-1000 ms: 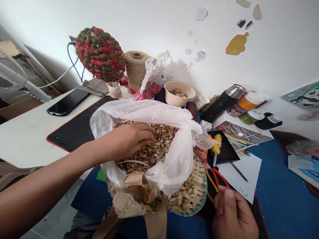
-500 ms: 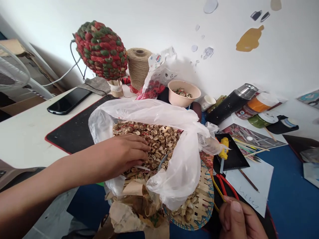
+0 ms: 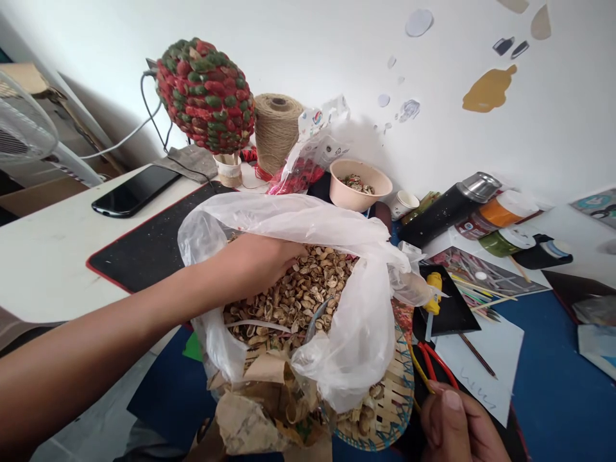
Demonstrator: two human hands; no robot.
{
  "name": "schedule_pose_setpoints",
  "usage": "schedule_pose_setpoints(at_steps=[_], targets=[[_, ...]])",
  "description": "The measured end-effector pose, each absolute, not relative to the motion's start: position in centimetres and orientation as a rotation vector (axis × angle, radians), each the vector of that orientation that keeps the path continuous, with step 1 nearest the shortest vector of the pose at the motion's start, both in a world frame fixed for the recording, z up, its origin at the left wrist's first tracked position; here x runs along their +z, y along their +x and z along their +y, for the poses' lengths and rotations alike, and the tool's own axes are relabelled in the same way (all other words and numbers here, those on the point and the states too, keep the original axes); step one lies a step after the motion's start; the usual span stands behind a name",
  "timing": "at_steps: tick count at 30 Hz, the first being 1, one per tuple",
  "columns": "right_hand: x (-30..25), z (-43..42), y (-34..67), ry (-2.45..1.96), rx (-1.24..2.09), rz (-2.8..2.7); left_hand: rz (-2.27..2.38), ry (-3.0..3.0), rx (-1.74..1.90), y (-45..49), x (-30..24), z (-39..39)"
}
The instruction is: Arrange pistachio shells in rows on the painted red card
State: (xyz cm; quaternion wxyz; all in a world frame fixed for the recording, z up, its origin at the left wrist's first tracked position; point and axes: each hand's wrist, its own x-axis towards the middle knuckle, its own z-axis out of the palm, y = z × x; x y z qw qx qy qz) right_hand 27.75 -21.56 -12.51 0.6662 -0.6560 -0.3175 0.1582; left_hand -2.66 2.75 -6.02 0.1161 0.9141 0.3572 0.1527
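My left hand [image 3: 257,262] reaches into a clear plastic bag [image 3: 359,321] full of pistachio shells [image 3: 310,289]. Its fingers curl down into the heap, with the tips buried among the shells. The bag sits on a woven tray [image 3: 398,393] that holds more shells, with crumpled brown paper [image 3: 257,410] in front of it. My right hand [image 3: 459,428] is at the bottom edge with its fingers folded and the thumb up. It lies next to red-handled pliers [image 3: 436,367]; what it holds, if anything, is hidden.
At the back stand a ball covered in red and green shells [image 3: 206,93], a twine spool [image 3: 278,128], a pink bowl [image 3: 360,187] and a black flask [image 3: 452,208]. A phone [image 3: 135,191] lies left by a black mat [image 3: 144,250]. A yellow glue gun [image 3: 433,285] and paint jars [image 3: 505,208] lie right.
My left hand moved up and deeper into the shells, its fingers curling from flat to bent. The right hand slid slightly lower and right in view as the camera shifted.
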Motion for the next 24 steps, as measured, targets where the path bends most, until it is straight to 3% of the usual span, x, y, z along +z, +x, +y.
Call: schedule_pose_setpoints(at_steps=[19, 24], targets=[[-12.1, -22.2, 26.7, -1.669, 0.439, -0.596, 1.144, 2.733, 0.386, -0.6, -6.9, 5.0], [-12.4, -22.4, 26.9, -1.706, 0.439, -0.62, 1.15, 2.654, 0.532, -1.3, -6.8, 4.9]])
